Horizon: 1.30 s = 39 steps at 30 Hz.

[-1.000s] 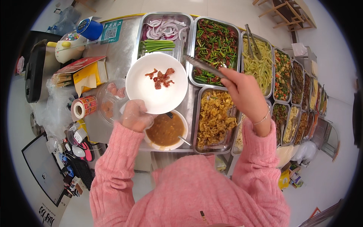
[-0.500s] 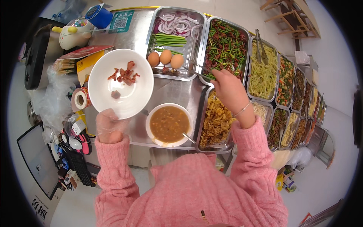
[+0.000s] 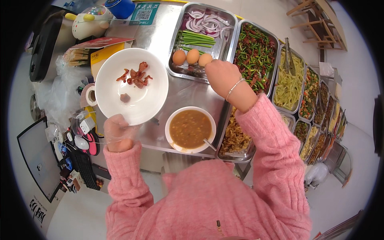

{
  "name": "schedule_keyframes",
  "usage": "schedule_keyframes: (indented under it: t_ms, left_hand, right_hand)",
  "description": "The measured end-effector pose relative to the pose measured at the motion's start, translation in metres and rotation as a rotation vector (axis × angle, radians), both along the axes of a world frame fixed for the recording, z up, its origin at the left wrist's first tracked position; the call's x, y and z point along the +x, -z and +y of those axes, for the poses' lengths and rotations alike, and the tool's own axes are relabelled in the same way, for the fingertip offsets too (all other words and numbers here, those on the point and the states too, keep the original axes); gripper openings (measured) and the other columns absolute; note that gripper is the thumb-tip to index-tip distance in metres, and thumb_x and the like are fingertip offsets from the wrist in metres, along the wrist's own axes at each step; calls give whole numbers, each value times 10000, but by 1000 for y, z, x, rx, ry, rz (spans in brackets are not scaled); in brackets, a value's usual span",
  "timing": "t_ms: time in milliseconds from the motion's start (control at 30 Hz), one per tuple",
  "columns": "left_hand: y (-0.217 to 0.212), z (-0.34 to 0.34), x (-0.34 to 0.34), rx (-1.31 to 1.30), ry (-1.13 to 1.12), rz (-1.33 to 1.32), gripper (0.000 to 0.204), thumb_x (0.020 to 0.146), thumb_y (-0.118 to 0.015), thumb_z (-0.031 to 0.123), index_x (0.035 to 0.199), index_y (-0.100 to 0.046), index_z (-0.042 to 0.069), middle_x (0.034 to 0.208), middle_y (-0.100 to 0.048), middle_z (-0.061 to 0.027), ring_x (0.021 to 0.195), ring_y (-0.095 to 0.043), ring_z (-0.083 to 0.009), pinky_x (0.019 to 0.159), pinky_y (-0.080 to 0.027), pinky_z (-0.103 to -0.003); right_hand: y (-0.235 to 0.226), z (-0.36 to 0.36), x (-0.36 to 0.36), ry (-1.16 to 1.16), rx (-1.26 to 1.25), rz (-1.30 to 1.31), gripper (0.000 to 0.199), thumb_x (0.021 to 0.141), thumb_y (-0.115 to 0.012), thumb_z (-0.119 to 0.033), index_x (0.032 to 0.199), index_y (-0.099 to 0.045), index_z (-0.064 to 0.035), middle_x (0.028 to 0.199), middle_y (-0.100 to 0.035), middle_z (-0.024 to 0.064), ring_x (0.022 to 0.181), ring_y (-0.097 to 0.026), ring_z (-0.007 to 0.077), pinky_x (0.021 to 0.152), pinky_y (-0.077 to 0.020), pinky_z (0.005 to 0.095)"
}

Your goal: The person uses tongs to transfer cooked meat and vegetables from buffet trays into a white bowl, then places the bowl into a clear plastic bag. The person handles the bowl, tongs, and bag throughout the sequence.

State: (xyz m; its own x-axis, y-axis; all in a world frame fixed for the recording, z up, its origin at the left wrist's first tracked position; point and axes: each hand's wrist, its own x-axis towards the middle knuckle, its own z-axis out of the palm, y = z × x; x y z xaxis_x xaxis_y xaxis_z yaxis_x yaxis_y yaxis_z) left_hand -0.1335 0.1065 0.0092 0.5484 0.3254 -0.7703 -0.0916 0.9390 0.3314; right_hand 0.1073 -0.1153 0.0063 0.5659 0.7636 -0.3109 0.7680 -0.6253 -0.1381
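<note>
My left hand [image 3: 118,134], in a clear plastic glove, grips the near rim of a white bowl [image 3: 106,96]. Several reddish-brown meat pieces [image 3: 140,76] and a small lump [image 3: 125,97] lie in the bowl. Over the near right corner of a metal tray [image 3: 173,52], my bare right hand [image 3: 226,80] is closed. The metal tongs that showed at its fingers earlier are hidden beneath it now. In that tray are three brown eggs [image 3: 193,57], green stalks [image 3: 196,40] and sliced purple onion [image 3: 208,23]. A bowl of brown soup [image 3: 190,130] with a spoon [image 3: 209,144] stands nearer me.
To the right are trays of green stalks with meat [image 3: 256,52], pale green shreds [image 3: 288,86] with tongs [image 3: 289,60], and golden-brown food [image 3: 234,138]. At left are a label roll [image 3: 89,95], plastic bags [image 3: 60,92], a black appliance [image 3: 48,52] and a monitor [image 3: 38,160].
My right hand has shifted left from the stalks-and-meat tray towards the eggs, covering the tongs. The view has turned slightly; my left hand still holds the bowl.
</note>
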Motion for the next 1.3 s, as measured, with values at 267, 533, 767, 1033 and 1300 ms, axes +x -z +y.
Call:
schedule_keyframes:
  t_ms: [267, 533, 767, 1033, 1300]
  left_hand:
    - [-4, -26, 2, -80, 22, 15, 648, 554, -414, -98, 1187, -520, -6, 1084, -620, -154, 1006, -628, -380, 893, -517, -507]
    - [1, -54, 24, -267, 117, -129, 796, 574, -376, -129, 1364, -423, -33, 1310, -535, -195, 1256, -510, -389, 1102, -429, -526]
    - [-8, -80, 27, -293, 112, -163, 784, 564, -360, -149, 1336, -448, -42, 1307, -543, -189, 1248, -523, -373, 1121, -418, -525]
    - [-53, -147, 28, -267, 238, -74, 788, 553, -354, -140, 1330, -448, -47, 1326, -536, -183, 1292, -501, -377, 1132, -418, -505]
    - [-72, -285, 14, -254, 562, -87, 755, 603, -383, -129, 1348, -446, -15, 1339, -530, -178, 1265, -527, -379, 1070, -473, -494]
  right_hand:
    - [-31, -16, 14, 118, 31, 210, 134, 837, -609, -47, 915, -705, 4, 845, -674, 226, 814, -661, 409, 723, -534, 468]
    - [-107, -43, -31, -8, 551, 438, 261, 839, -678, -11, 1095, -653, 34, 869, -651, 191, 753, -630, 364, 676, -500, 402]
    - [-137, -79, -46, 295, 489, 263, 325, 852, -669, -10, 1173, -619, 8, 810, -579, 159, 717, -569, 354, 651, -465, 397]
    - [-139, -120, -121, 342, 252, 6, 315, 873, -662, -90, 1184, -614, -83, 839, -572, 109, 682, -613, 335, 568, -488, 422]
    - [-186, -271, -194, 594, 408, -138, 385, 885, -651, -54, 1263, -577, -57, 854, -562, 117, 674, -592, 310, 573, -471, 398]
